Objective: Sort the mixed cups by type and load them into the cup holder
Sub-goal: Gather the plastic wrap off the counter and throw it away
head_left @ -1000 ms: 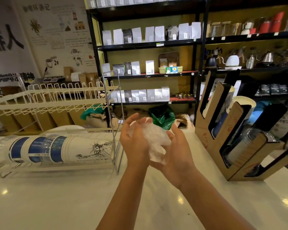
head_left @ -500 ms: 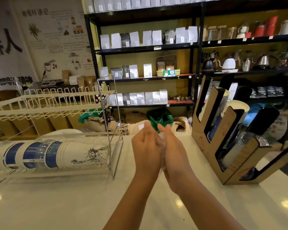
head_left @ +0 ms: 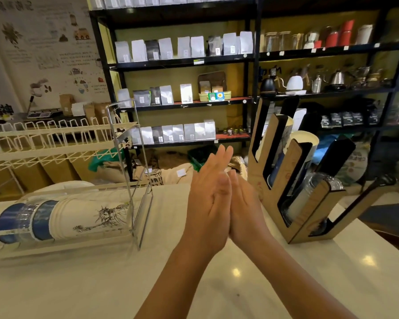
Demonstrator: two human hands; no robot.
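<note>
Two hands, the left hand (head_left: 209, 201) and right hand (head_left: 244, 203), now press flat palm to palm above the desk (head_left: 101, 284), where a second ago they cradled crumpled clear plastic that no longer shows. Fingers straight, neither grip holds a cup, so sorting looks paused. Mixed cups (head_left: 55, 218) lie stacked in the wire rack (head_left: 129, 157); the cup holder (head_left: 293, 187) stands right, partly loaded.
</note>
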